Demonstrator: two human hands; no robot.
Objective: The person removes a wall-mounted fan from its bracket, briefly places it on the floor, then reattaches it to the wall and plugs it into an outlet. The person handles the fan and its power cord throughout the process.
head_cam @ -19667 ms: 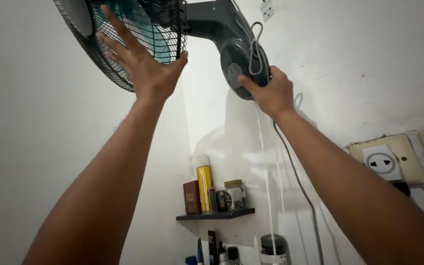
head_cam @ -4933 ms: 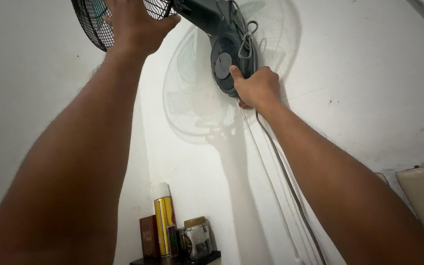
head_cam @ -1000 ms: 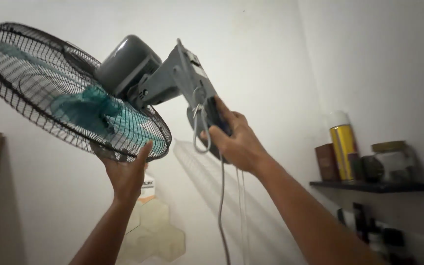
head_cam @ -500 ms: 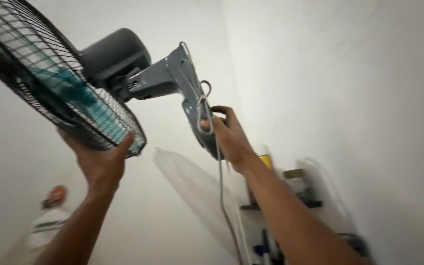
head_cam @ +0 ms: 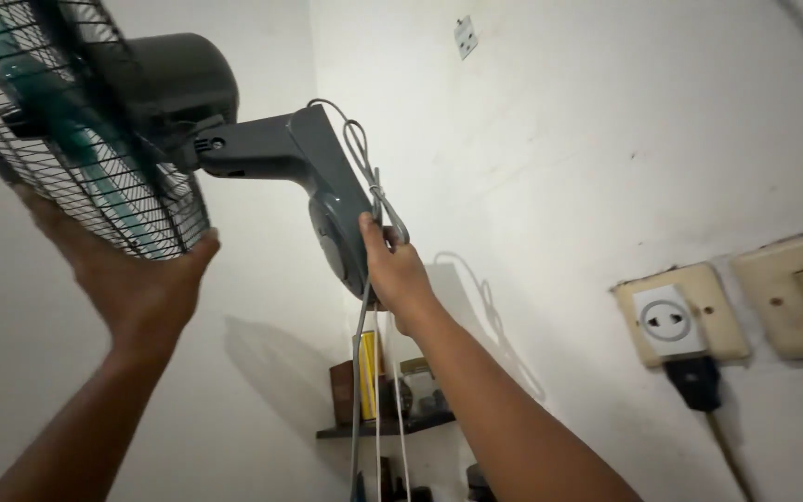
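Head view, wall fan [head_cam: 188, 139] lying horizontal, grille facing left, left hand [head_cam: 132, 279] cupping grille, right hand [head_cam: 397, 274] gripping base.

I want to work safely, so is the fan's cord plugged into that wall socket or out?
Cannot tell. A black plug sits just under the wall socket, but the fan's grey cord drops out of view by the shelf.

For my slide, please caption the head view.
Left hand supports grey wall fan's black wire cage; right hand grips its base.
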